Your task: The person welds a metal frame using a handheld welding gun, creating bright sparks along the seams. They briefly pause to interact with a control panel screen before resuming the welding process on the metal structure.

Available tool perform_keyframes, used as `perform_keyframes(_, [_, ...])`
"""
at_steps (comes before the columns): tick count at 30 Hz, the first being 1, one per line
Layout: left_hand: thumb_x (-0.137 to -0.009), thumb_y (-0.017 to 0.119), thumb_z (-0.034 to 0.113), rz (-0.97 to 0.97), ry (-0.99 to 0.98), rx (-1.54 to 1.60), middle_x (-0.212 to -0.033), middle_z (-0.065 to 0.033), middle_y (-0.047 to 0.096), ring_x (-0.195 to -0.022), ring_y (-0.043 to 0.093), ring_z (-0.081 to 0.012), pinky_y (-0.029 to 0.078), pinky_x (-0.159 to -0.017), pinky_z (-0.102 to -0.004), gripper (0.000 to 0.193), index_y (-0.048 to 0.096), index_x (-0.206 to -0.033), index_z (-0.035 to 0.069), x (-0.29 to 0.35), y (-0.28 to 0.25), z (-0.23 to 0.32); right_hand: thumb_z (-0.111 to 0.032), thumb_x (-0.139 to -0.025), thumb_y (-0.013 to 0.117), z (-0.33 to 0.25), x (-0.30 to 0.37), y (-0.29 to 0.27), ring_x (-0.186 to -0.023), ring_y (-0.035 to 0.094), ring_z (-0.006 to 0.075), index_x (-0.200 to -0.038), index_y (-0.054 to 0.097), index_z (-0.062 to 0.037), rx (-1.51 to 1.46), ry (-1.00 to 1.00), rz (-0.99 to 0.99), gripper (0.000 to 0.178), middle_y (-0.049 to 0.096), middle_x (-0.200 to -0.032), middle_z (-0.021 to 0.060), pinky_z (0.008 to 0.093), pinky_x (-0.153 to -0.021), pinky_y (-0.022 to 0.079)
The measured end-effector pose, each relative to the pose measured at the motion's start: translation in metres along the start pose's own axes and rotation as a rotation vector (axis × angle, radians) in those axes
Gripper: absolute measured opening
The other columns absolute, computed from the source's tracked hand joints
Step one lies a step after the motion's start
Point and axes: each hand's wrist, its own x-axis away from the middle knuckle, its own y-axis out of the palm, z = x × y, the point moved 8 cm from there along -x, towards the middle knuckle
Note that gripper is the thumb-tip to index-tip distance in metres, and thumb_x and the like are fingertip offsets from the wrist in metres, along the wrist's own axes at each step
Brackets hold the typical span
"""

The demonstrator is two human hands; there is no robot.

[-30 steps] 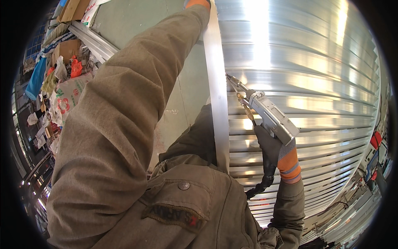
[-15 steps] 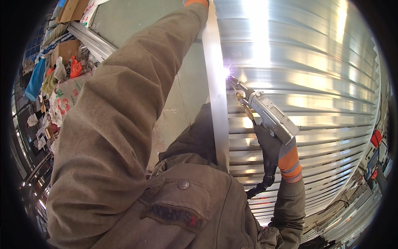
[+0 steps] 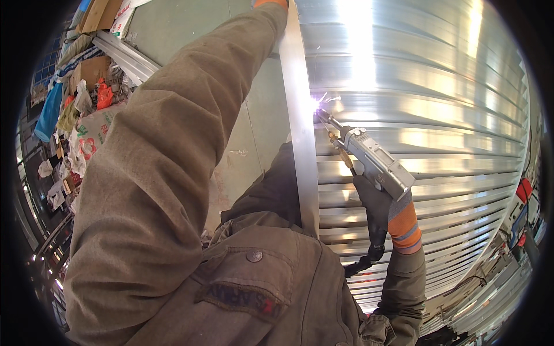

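My right hand (image 3: pixel 378 202), in a dark grey glove with an orange and blue cuff, is closed around the grip of a silver handheld welding gun (image 3: pixel 378 161). Its nozzle points up and left, and a bright violet-white glow with short sparks burns at the tip. This glow sits where a long flat metal bar (image 3: pixel 301 138) meets a panel of ribbed, shiny metal slats (image 3: pixel 404 109). A thin brass-coloured feed tube runs beside the nozzle. My left arm reaches far forward along the bar; just the orange cuff of my left hand (image 3: pixel 270 2) shows, its fingers outside the picture.
A black cable (image 3: pixel 366 259) hangs from the gun. Far left lie metal profiles (image 3: pixel 130 57), cardboard (image 3: pixel 101 14), a printed sack (image 3: pixel 92 138) and plastic bags on the green-grey floor (image 3: pixel 173 29). Stacked metal strips (image 3: pixel 490 305) and red items (image 3: pixel 524 190) stand at the right rim.
The glowing tip and the gun have shifted very slightly down and left along the bar's edge. Longer sparks now fly off to the right. My left arm has hardly moved.
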Motion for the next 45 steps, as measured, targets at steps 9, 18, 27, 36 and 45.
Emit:
perform_keyframes(9, [-0.112, 0.063, 0.032, 0.002, 0.017, -0.035, -0.127, -0.0101, 0.084, -0.116, 0.081, -0.0305, 0.063, -0.093, -0.0442, 0.034, 0.084, -0.130, 0.013, -0.009, 0.002, 0.000, -0.016, -0.103, 0.084, 0.004, 0.002, 0.000, -0.079, 0.071, 0.0154, -0.133, 0.077, 0.0045, 0.058, -0.017, -0.022, 0.037, 0.079, -0.097, 0.0100, 0.0347, -0.073, 0.062])
perform_keyframes(18, [-0.112, 0.064, 0.031, -0.005, 0.028, -0.073, -0.126, -0.0096, 0.085, -0.115, 0.082, -0.0302, 0.063, -0.092, -0.0442, 0.032, 0.085, -0.129, 0.013, -0.016, 0.005, 0.001, -0.017, -0.104, 0.084, 0.013, 0.002, 0.003, -0.082, 0.072, 0.0153, -0.134, 0.076, 0.0033, 0.046, 0.066, -0.056, 0.037, 0.080, -0.099, 0.0100, 0.0347, -0.075, 0.063])
perform_keyframes(27, [-0.112, 0.065, 0.029, -0.024, 0.039, -0.135, -0.125, -0.0092, 0.086, -0.113, 0.083, -0.0299, 0.064, -0.091, -0.0442, 0.030, 0.086, -0.127, 0.013, -0.014, 0.003, 0.006, -0.019, -0.102, 0.083, -0.004, -0.001, 0.004, -0.085, 0.075, 0.0194, -0.135, 0.075, 0.0027, 0.075, 0.083, -0.059, 0.040, 0.081, -0.102, 0.0125, 0.0366, -0.078, 0.063])
perform_keyframes(36, [-0.112, 0.066, 0.027, -0.040, 0.071, -0.245, -0.123, -0.0088, 0.086, -0.112, 0.083, -0.0297, 0.064, -0.090, -0.0442, 0.028, 0.087, -0.126, 0.014, -0.027, 0.018, 0.005, -0.021, -0.100, 0.081, -0.028, -0.012, 0.003, -0.088, 0.077, 0.0228, -0.136, 0.076, 0.0011, 0.228, 0.143, -0.094, 0.043, 0.082, -0.106, 0.0150, 0.0389, -0.080, 0.064])
perform_keyframes(45, [-0.112, 0.067, 0.025, -0.065, 0.161, -0.505, -0.122, -0.0084, 0.087, -0.110, 0.084, -0.0294, 0.065, -0.089, -0.0442, 0.027, 0.088, -0.124, 0.014, -0.072, 0.055, 0.002, -0.018, -0.100, 0.084, -0.056, -0.012, -0.022, -0.077, 0.069, 0.0121, -0.118, 0.077, -0.0001, 0.035, 0.165, 0.020, 0.026, 0.076, -0.091, 0.0030, 0.0333, -0.068, 0.058])
